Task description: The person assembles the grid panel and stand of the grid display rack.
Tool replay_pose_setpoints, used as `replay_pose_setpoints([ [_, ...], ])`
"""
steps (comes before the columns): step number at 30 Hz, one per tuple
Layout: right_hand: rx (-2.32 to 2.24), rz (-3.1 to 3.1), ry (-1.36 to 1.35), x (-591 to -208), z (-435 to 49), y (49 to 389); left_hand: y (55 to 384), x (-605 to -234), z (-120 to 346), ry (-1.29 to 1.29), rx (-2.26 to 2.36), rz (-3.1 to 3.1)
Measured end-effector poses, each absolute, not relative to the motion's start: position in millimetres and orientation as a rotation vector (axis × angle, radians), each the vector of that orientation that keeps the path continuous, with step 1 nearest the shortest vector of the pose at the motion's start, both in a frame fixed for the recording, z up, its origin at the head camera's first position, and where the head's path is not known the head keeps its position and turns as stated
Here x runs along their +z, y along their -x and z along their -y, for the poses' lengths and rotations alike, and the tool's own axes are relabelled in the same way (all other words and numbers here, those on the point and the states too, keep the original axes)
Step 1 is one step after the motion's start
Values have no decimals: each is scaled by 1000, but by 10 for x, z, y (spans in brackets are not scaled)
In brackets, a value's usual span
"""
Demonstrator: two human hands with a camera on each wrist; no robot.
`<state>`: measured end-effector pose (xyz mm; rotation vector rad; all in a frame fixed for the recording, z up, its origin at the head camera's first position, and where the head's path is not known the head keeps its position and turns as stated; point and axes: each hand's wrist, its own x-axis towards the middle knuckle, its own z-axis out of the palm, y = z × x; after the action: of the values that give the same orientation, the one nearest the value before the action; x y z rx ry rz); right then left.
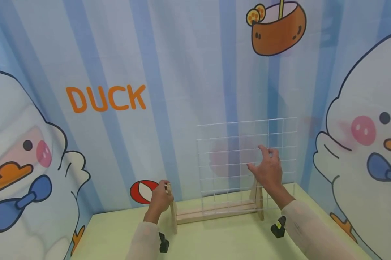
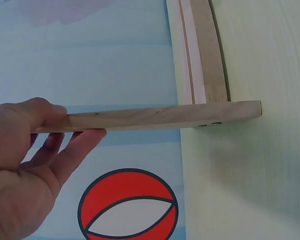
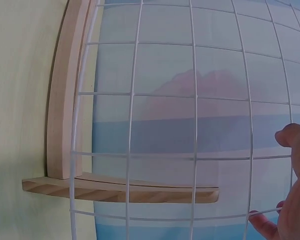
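Observation:
A small wooden stand [image 1: 211, 217] has a long bar between two upright end boards. My left hand [image 1: 162, 197] pinches the top of the left end board [image 2: 140, 117], thumb on one side and fingers on the other. A white wire grid [image 1: 228, 151] stands upright at the stand, its lower edge by the bar. My right hand [image 1: 269, 171] holds the grid's wires near its right part, with thumb and fingers spread apart. In the right wrist view, the grid crosses in front of the right end board [image 3: 120, 190]; the right hand shows only partly at the edge.
The stand rests on a pale yellow table [image 1: 117, 234]. Behind the table hangs a blue striped curtain [image 1: 189, 72] printed with ducks and a coconut drink. Small black devices [image 1: 278, 227] sit at both wrists.

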<state>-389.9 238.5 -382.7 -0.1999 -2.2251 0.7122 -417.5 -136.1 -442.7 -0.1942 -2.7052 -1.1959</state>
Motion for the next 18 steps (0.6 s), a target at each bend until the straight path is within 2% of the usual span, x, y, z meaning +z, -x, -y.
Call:
replay_pose_setpoints([
  [18,660,2144,140,-3193,-2107,3998,4180,-4453,1392,117,-1490,2627],
])
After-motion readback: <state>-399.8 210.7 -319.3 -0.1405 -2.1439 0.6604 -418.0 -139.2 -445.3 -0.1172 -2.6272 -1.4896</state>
